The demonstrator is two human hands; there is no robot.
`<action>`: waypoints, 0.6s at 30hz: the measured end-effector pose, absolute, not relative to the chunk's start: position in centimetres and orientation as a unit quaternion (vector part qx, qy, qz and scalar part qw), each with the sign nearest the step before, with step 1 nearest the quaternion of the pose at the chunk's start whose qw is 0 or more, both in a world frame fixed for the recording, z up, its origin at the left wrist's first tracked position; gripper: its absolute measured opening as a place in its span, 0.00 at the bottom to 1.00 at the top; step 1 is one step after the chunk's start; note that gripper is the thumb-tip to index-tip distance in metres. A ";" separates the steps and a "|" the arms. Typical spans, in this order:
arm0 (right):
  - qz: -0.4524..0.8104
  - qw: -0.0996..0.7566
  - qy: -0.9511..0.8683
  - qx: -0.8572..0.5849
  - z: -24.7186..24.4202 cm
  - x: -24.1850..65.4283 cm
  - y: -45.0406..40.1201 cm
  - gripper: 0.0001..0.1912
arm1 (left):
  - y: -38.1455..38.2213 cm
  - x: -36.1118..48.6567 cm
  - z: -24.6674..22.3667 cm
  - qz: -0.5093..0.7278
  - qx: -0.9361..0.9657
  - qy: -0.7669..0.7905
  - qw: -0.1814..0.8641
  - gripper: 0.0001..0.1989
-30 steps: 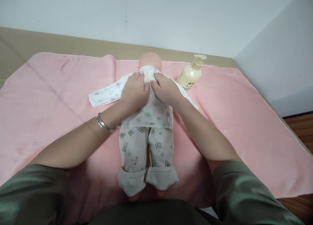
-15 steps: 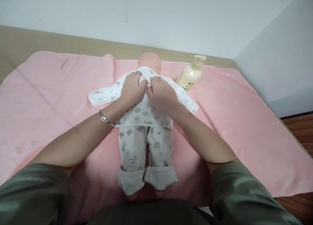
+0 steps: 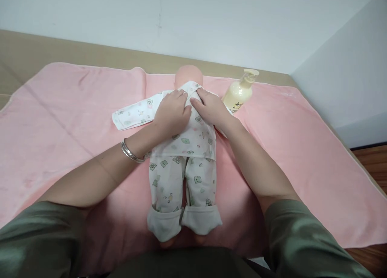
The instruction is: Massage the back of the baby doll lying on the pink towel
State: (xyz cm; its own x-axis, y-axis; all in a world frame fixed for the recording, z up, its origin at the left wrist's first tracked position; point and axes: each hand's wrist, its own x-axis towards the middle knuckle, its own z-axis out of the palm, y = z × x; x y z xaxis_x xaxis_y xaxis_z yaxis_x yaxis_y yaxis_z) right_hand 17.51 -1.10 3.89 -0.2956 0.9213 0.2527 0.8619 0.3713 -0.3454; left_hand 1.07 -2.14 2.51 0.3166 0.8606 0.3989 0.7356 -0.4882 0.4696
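A baby doll [image 3: 189, 74] lies on its back, its feet toward me and partly covered by turned-up cuffs. It wears a white printed shirt [image 3: 198, 135] and matching trousers [image 3: 198, 179]. My left hand [image 3: 171, 112] rests flat on the left of the shirt's chest, fingers near the collar and thumb apart. On the other side of the chest lies my right hand [image 3: 214, 108], fingers stretched toward the collar, thumb spread. Between the hands shows the shirt's front below the neck. The shirt's left sleeve is spread outward; my right hand and forearm mostly hide the other.
A pink blanket [image 3: 302, 169] lies under the doll, over a tan surface [image 3: 99, 52] that meets a white wall [image 3: 211, 24]. A cream pump bottle [image 3: 240, 92] leans to the right of the doll's shoulder. A silver bangle [image 3: 130, 151] circles my left wrist.
My hands have moved apart from the middle of the collar and flattened on the chest. The shirt front lies smoother, and the right sleeve has shifted down under my right arm.
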 end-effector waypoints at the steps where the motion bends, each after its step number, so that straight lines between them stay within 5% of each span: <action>1: 0.071 0.198 -0.798 -0.564 4.0 17.2 -1.5 0.27 | -1.8 0.8 2.5 0.318 0.798 0.498 0.117 0.19; 7: -0.021 0.170 -0.795 -0.582 3.7 13.6 -5.2 0.31 | 0.5 -0.6 2.1 0.318 0.752 0.548 0.183 0.15; 13: 0.088 0.159 -0.769 -0.613 4.1 15.0 -2.6 0.32 | -2.1 0.6 3.2 0.268 0.803 0.523 0.098 0.17; 18: 0.086 0.145 -0.753 -0.637 4.2 15.3 -2.2 0.34 | -2.6 0.6 3.9 0.255 0.806 0.519 0.126 0.17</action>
State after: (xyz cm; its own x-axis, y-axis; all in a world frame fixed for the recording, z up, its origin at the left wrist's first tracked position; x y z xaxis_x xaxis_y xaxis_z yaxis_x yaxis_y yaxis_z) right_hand 15.30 -2.20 4.20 -0.1476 0.9832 0.1078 0.9332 0.1745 -0.3143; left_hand 0.59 -2.58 3.92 0.3319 0.9006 0.2807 0.7722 -0.4303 0.4676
